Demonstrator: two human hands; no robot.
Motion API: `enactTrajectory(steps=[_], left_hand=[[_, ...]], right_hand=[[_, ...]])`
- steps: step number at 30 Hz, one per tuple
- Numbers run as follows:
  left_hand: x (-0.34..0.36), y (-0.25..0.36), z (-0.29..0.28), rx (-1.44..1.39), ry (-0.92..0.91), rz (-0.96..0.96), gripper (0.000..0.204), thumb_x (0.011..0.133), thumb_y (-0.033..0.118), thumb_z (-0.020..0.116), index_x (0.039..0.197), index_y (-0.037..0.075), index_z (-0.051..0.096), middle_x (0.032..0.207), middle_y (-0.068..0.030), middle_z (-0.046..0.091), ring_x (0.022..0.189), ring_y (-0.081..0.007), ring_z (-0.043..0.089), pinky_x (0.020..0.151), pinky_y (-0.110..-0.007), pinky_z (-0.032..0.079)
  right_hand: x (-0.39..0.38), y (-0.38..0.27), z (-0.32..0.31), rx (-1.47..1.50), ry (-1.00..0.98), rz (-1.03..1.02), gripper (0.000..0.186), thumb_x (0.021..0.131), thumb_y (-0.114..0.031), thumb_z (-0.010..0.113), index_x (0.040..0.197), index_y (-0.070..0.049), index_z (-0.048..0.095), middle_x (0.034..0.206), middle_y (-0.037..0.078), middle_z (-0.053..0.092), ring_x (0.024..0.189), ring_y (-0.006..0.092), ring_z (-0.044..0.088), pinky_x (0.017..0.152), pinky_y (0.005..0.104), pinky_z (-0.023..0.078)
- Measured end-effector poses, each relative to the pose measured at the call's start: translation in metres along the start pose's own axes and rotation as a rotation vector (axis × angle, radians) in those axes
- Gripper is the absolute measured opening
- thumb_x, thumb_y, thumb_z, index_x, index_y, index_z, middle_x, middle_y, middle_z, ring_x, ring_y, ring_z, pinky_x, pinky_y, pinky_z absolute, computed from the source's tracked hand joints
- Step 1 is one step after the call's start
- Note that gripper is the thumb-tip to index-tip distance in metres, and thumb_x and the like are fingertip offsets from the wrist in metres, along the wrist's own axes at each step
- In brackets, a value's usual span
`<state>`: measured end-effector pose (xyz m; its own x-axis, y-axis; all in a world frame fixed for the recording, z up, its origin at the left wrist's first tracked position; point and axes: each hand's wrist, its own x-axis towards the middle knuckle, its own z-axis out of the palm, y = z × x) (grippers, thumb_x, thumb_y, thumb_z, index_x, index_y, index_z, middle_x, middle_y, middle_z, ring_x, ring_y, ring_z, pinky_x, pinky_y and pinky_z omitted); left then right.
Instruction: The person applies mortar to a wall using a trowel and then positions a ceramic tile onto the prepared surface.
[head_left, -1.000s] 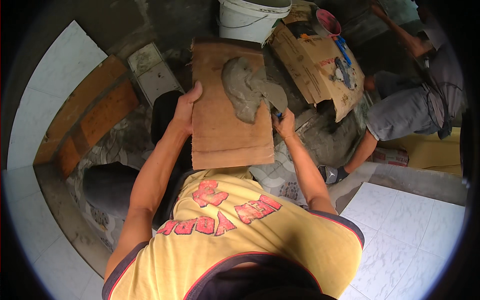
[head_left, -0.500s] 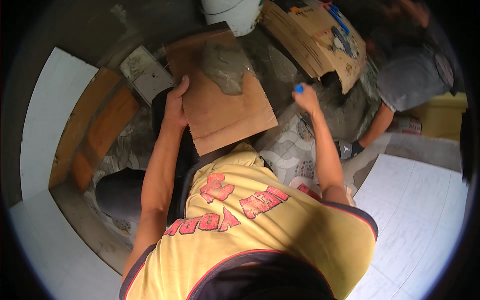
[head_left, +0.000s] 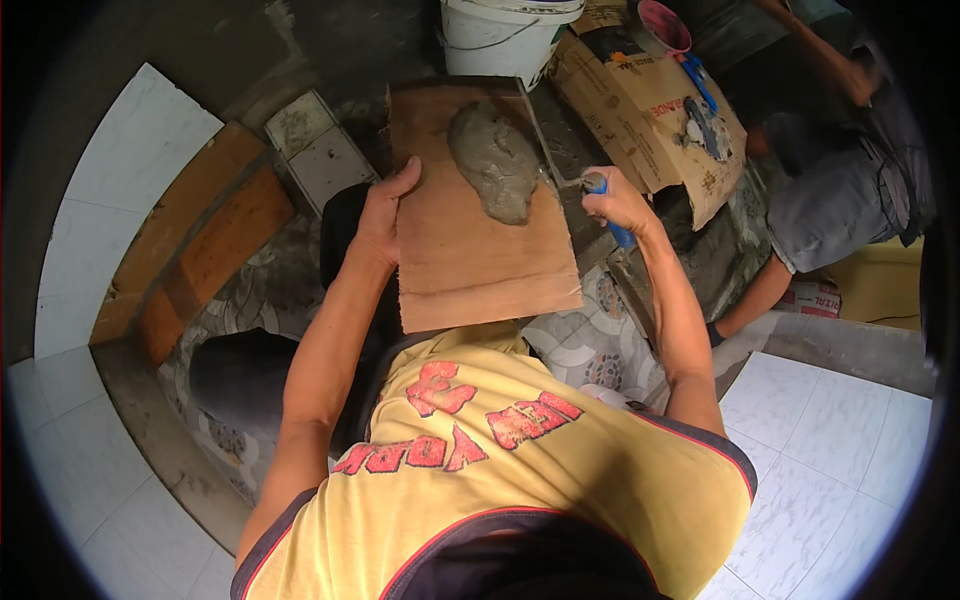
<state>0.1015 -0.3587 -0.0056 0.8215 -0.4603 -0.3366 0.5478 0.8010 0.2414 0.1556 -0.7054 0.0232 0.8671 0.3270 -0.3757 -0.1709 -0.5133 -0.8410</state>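
Observation:
My left hand (head_left: 378, 222) grips the left edge of a brown rectangular board (head_left: 440, 262), thumb on top and the other fingers hidden beneath. A heap of wet grey mortar (head_left: 497, 165) lies on the board's far half, right of centre. At the board's right edge, my right hand (head_left: 622, 203) is wrapped round the blue handle of a trowel (head_left: 621, 236). Its thin metal part points left to the board's edge, close to the mortar; how much of the blade touches is hard to make out.
A white bucket (head_left: 508, 45) stands at the far side, beside a cardboard sheet (head_left: 625, 120) bearing dirty tools and a pink container (head_left: 664, 28). Another person in grey shorts (head_left: 835, 210) crouches at right. White tiles (head_left: 810, 440) cover surfaces on both sides; brown boards (head_left: 215, 265) lean at left.
My right hand has turned the trowel, and its metal part now meets the board's right edge. The mortar is gathered into a thicker, more compact heap. The view has shifted slightly.

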Motion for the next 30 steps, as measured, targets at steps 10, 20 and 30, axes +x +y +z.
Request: enactTrajectory(steps=[10,20,30], left_hand=[[0.0,0.008,-0.011,0.049,-0.029,0.137,0.046,0.101,0.031,0.058,0.136,0.002,0.052,0.129,-0.0144,0.062,0.119,-0.0276,0.061,0.103,-0.043,0.051],[-0.056,0.04,-0.044,-0.042,-0.021,0.318,0.046,0.102,0.032,0.056,0.134,0.0,0.054,0.124,-0.0146,0.066,0.114,-0.0289,0.065,0.101,-0.045,0.052],[-0.165,0.052,-0.025,-0.074,-0.096,0.706,0.045,0.101,0.03,0.055,0.134,-0.001,0.055,0.13,-0.0168,0.063,0.121,-0.031,0.061,0.107,-0.047,0.047]], right_hand=[[-0.018,0.046,-0.053,-0.947,0.263,0.002,0.038,0.07,-0.024,0.069,0.102,-0.003,0.067,0.085,0.022,0.068,0.087,0.0383,0.068,0.079,0.0475,0.052],[-0.026,0.006,-0.022,-0.348,0.65,-0.243,0.026,0.082,-0.017,0.071,0.1,-0.001,0.06,0.087,0.015,0.062,0.079,0.0259,0.059,0.076,0.0391,0.049],[0.016,0.159,0.126,0.077,0.524,0.196,0.012,0.076,-0.009,0.06,0.069,-0.001,0.056,0.059,0.007,0.055,0.044,0.0196,0.051,0.042,0.0377,0.042]])
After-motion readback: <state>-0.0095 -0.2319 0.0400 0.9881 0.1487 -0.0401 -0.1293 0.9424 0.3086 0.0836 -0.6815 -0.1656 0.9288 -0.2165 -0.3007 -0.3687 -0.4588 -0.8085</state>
